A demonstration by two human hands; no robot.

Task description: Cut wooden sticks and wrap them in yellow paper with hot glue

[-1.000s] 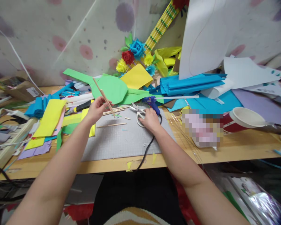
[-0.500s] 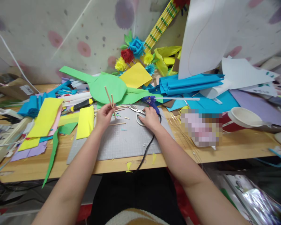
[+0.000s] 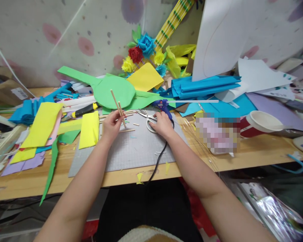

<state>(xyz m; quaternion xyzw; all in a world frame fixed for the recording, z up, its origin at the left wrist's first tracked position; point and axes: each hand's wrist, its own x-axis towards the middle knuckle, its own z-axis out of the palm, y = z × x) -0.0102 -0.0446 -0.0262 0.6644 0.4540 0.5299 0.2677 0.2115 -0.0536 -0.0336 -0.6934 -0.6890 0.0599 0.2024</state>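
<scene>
Two thin wooden sticks [image 3: 114, 98] stand up slantwise from my left hand [image 3: 110, 126], pinched between thumb and fingers above the grey cutting mat [image 3: 138, 151]. My right hand [image 3: 163, 125] is closed at the white handles of a pair of scissors [image 3: 147, 117]; the blades point up and left, slightly apart, and some of the grip is hidden. Just behind that hand lies a blue glue gun [image 3: 162, 104] with a long white glue stick in it. A short cut piece of stick [image 3: 136, 124] rests on the mat between my hands.
Green paper shapes [image 3: 113, 92] and a yellow sheet [image 3: 145, 76] lie behind the mat. Yellow folded paper [image 3: 89, 129] and a utility knife [image 3: 84, 111] are at left. A red-and-white paper cup [image 3: 252, 124] tilts at right. A black cord [image 3: 158, 161] crosses the mat.
The view has shifted a little. Both hands keep nearly the same places and grips, with the sticks and scissors still in them.
</scene>
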